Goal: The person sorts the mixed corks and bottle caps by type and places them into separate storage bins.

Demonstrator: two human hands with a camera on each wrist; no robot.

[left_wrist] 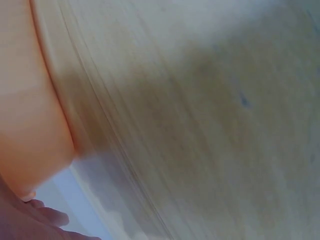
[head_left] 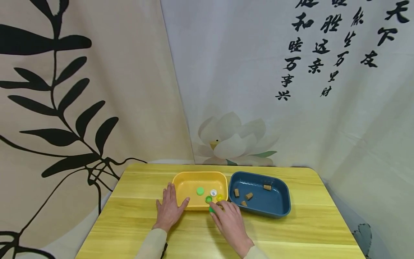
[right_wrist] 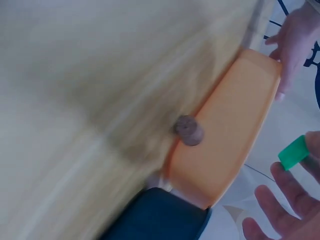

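My right hand (head_left: 229,222) pinches a green bottle cap (right_wrist: 293,152) between thumb and forefinger, just over the near rim of the yellow tray (head_left: 185,187). The other fingers of that hand are spread in the right wrist view. Straight-fingered, my left hand (head_left: 169,210) rests against the tray's left end and near corner. Inside the tray lie a light green cap (head_left: 200,191), a white cap (head_left: 213,193), a darker green cap (head_left: 208,199) and a yellow cap (head_left: 220,198). A brown cork (right_wrist: 189,131) overlaps the tray's near wall in the right wrist view.
Right beside the yellow tray stands a dark blue tray (head_left: 281,201) with several corks (head_left: 248,196) in it. Both sit on a wood-grain table (head_left: 317,223). Behind the table hangs a printed cloth (head_left: 236,90).
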